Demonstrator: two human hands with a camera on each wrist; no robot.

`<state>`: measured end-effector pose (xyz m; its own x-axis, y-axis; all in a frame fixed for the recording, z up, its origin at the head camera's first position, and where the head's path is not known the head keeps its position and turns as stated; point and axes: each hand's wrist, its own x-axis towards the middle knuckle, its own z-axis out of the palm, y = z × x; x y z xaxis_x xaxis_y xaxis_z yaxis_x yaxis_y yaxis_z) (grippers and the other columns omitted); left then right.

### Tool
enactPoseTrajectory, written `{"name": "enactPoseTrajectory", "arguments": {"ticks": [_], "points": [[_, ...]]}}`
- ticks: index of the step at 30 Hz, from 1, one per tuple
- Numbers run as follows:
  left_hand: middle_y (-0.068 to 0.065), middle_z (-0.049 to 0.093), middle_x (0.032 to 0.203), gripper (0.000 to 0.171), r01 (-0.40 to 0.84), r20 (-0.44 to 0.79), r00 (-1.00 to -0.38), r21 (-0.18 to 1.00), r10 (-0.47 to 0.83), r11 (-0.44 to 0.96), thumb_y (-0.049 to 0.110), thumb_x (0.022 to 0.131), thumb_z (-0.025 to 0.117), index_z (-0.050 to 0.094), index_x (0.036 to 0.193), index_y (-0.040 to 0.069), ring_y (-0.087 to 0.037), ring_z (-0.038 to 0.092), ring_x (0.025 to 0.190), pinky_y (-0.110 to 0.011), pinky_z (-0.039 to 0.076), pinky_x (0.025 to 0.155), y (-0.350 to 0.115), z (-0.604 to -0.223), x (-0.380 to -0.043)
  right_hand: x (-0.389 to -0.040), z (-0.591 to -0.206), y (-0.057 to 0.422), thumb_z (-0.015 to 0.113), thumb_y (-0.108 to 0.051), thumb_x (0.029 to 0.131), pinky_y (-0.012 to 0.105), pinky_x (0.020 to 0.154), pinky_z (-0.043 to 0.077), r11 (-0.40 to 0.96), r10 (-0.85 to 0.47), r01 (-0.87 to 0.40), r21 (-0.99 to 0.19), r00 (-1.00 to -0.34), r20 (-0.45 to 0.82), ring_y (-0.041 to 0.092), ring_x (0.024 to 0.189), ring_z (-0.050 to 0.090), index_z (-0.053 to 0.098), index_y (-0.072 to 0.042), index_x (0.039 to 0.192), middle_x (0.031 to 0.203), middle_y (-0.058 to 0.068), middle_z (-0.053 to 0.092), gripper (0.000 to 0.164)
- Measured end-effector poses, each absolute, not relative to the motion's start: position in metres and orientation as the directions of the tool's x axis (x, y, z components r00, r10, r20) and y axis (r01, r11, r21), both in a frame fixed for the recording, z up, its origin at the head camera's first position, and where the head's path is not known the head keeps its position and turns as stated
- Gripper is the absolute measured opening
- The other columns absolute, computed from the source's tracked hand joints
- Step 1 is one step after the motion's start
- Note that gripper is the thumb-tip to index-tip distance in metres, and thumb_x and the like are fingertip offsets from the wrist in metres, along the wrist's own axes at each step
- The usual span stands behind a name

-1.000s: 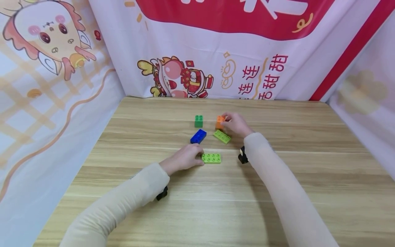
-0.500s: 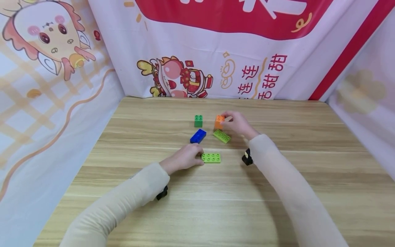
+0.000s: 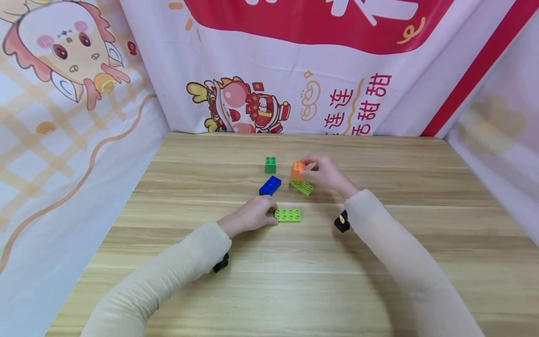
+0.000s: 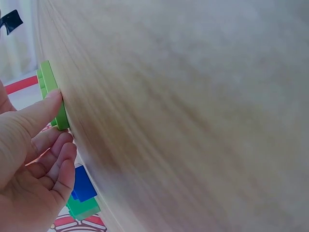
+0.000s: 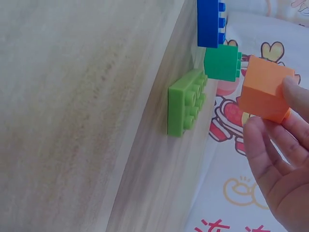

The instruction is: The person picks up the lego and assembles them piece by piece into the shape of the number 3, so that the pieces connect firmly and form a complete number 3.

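My left hand [image 3: 254,214] pinches the left end of a flat light green brick [image 3: 288,215] lying on the table; in the left wrist view thumb and fingers meet the near end of that light green brick [image 4: 49,87]. Farther back, my right hand [image 3: 327,174] holds an orange brick [image 3: 297,171] between thumb and fingers. The right wrist view shows the orange brick [image 5: 267,90] lifted off the table. Just in front of it lies a second flat light green brick [image 3: 302,187], turned at an angle, partly covered by the orange one in the head view.
A dark green brick [image 3: 271,164] stands at the back, left of the orange one. Nearer, a blue brick [image 3: 270,186] lies at a slant. A wood-patterned table [image 3: 294,290] runs back to a printed cloth [image 3: 252,56]. Black wrist devices [image 3: 342,222] show beneath the sleeves.
My right hand has lifted the orange brick and brought it slightly toward me, over the far end of the angled light green brick. The left hand has stayed put.
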<state>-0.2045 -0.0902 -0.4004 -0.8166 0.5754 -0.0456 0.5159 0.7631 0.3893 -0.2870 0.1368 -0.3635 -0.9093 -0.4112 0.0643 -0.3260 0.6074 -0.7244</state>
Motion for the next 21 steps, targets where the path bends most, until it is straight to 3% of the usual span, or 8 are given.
{"name": "enactPoseTrajectory", "arguments": {"ticks": [4, 13, 15, 21], "points": [[-0.001, 0.058, 0.094, 0.031, 0.504, -0.059, -0.819, 0.401, 0.571, 0.765, 0.024, 0.080, 0.073, 0.066, 0.104, 0.004, -0.011, 0.052, 0.081, -0.025, 0.045, 0.073, -0.090, -0.400, -0.204, -0.278, -0.362, 0.137, 0.065, -0.025, 0.087, 0.040, 0.063, 0.050, 0.605, -0.408, -0.286, -0.743, -0.913, 0.019, 0.027, 0.078, 0.056, 0.056, -0.012, 0.123, 0.114, 0.005, 0.057, 0.039], [-0.001, 0.058, 0.093, 0.031, 0.507, -0.052, -0.819, 0.402, 0.572, 0.762, 0.023, 0.080, 0.073, 0.066, 0.103, 0.004, -0.011, 0.051, 0.080, -0.025, 0.045, 0.072, -0.090, -0.399, -0.203, -0.263, -0.364, 0.136, 0.066, -0.021, 0.086, 0.050, 0.058, 0.049, 0.546, -0.440, -0.304, -0.781, -0.897, 0.041, 0.041, 0.066, 0.057, 0.056, -0.008, 0.123, 0.118, 0.009, 0.055, 0.040], [-0.001, 0.057, 0.092, 0.031, 0.509, -0.047, -0.818, 0.405, 0.573, 0.760, 0.023, 0.080, 0.073, 0.066, 0.103, 0.004, -0.011, 0.051, 0.079, -0.026, 0.045, 0.071, -0.090, -0.399, -0.203, -0.260, -0.364, 0.137, 0.067, -0.021, 0.086, 0.050, 0.056, 0.049, 0.541, -0.446, -0.313, -0.780, -0.894, 0.049, 0.041, 0.063, 0.056, 0.056, -0.008, 0.123, 0.117, 0.008, 0.056, 0.040], [-0.002, 0.057, 0.091, 0.032, 0.506, -0.047, -0.816, 0.425, 0.576, 0.751, 0.023, 0.080, 0.074, 0.066, 0.103, 0.004, -0.011, 0.051, 0.078, -0.025, 0.045, 0.071, -0.091, -0.400, -0.204, -0.251, -0.368, 0.138, 0.068, -0.024, 0.084, 0.036, 0.046, 0.047, 0.550, -0.462, -0.331, -0.767, -0.885, 0.051, 0.034, 0.054, 0.053, 0.057, -0.010, 0.122, 0.116, 0.007, 0.057, 0.042]]}}
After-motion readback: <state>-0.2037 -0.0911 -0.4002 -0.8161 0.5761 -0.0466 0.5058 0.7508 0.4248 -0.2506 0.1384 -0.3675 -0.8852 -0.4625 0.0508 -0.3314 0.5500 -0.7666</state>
